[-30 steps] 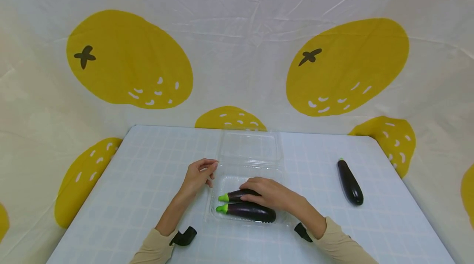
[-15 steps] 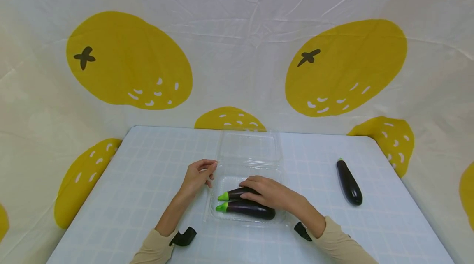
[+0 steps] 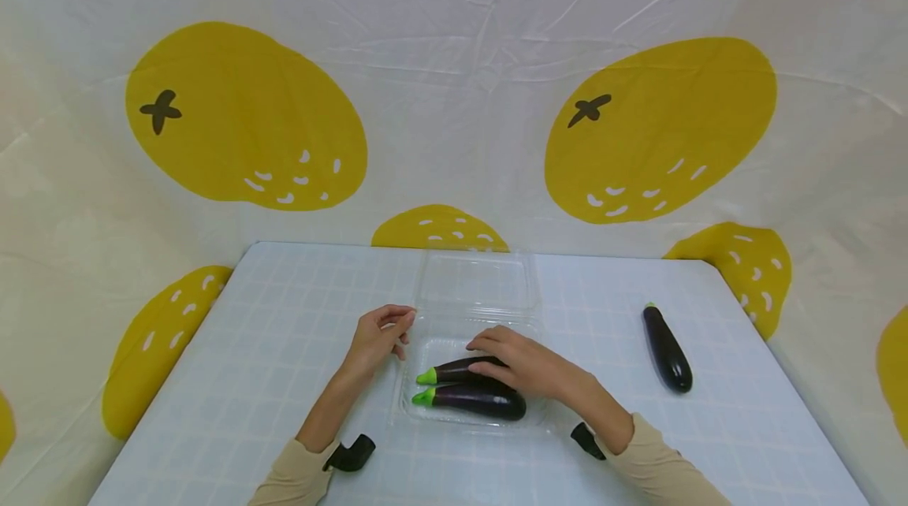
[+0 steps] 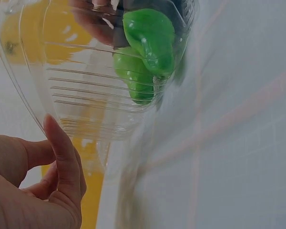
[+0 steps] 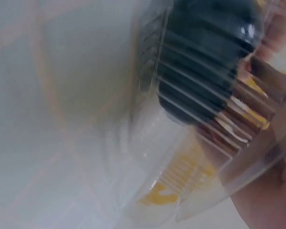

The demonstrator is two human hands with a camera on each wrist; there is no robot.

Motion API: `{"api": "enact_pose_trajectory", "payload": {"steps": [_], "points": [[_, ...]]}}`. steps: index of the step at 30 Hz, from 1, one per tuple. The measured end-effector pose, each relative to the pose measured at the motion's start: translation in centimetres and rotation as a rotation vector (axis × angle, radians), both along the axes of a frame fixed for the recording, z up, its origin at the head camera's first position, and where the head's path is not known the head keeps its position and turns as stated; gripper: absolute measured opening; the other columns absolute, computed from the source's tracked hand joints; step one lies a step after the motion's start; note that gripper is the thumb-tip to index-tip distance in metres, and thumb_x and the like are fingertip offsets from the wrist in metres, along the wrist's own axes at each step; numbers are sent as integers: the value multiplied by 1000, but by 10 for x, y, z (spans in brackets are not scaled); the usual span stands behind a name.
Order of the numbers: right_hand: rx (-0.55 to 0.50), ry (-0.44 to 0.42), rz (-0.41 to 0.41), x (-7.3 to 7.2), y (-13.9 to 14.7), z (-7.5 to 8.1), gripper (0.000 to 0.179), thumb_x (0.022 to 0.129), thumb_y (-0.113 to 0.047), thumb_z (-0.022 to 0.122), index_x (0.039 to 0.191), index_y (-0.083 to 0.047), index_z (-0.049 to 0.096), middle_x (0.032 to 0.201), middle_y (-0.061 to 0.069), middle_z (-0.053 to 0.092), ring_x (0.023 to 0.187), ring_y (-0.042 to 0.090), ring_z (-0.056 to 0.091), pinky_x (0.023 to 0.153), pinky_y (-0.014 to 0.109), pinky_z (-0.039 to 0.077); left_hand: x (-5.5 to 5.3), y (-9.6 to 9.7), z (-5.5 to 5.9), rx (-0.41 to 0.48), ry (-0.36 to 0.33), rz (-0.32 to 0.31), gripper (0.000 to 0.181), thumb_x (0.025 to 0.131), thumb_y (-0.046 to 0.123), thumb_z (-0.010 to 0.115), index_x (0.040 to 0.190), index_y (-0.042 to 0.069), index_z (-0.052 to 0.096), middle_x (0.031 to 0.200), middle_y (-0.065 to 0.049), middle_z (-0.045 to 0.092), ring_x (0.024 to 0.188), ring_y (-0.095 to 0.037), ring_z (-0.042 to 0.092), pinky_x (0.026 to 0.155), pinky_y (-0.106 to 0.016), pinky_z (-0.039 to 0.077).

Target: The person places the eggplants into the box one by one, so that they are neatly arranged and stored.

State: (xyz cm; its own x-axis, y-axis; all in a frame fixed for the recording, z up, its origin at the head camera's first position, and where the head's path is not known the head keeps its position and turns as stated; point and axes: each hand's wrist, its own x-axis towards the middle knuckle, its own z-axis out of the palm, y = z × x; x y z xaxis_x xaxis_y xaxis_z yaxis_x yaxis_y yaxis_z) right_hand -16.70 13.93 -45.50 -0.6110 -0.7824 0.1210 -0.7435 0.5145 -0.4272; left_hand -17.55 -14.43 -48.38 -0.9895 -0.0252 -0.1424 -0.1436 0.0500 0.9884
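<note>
A clear plastic clamshell container lies unfolded on the table, its lid laid back at the far side. Two dark eggplants sit side by side in its base: a nearer eggplant and a farther eggplant, green stems to the left. My left hand pinches the container's rim at the left, near the hinge. My right hand is spread over the farther eggplant, loosely bent fingers beyond it and thumb across its top, hiding its thick end. Through the ribbed wall, the right wrist view shows an eggplant's rounded end.
A third eggplant lies on the table at the right, outside the container. A pale checked cloth covers the table. Behind stands a white curtain with big yellow fruit prints. Black wrist mounts stick out from both sleeves.
My right hand has shifted slightly right and away, its fingers loosening over the farther eggplant. Both eggplants in the container settled slightly earlier. My left hand keeps its place at the rim.
</note>
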Motion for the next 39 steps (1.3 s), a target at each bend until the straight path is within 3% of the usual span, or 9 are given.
{"api": "enact_pose_trajectory", "payload": {"steps": [10, 23, 30, 39], "points": [[-99, 133, 17, -1, 18, 6, 28, 101, -20, 68, 122, -2, 69, 122, 8, 66, 117, 23, 61, 99, 40, 53, 0, 1, 2, -19, 5, 12, 26, 100, 14, 70, 117, -5, 70, 94, -24, 64, 63, -18, 56, 47, -24, 52], [-186, 267, -31, -7, 45, 6, 30, 89, -6, 80, 118, -3, 70, 121, 9, 67, 116, 26, 61, 97, 43, 55, 0, 0, 1, -34, 8, 11, 32, 99, 18, 71, 120, -6, 68, 93, -25, 63, 64, -18, 56, 47, -25, 52], [-206, 322, -89, -7, 63, 3, 38, 85, -3, 83, 120, -5, 69, 121, 9, 67, 115, 27, 61, 95, 45, 55, -2, 0, -1, -45, -14, 18, 30, 100, 17, 70, 120, -5, 68, 94, -24, 64, 65, -17, 56, 47, -25, 52], [-189, 334, -236, -2, 89, 1, 42, 81, 0, 85, 120, -4, 71, 121, 7, 67, 114, 26, 61, 93, 48, 56, 0, 0, 1, -16, -6, 11, 29, 100, 16, 71, 120, -5, 69, 94, -21, 65, 65, -16, 56, 48, -24, 52]]}}
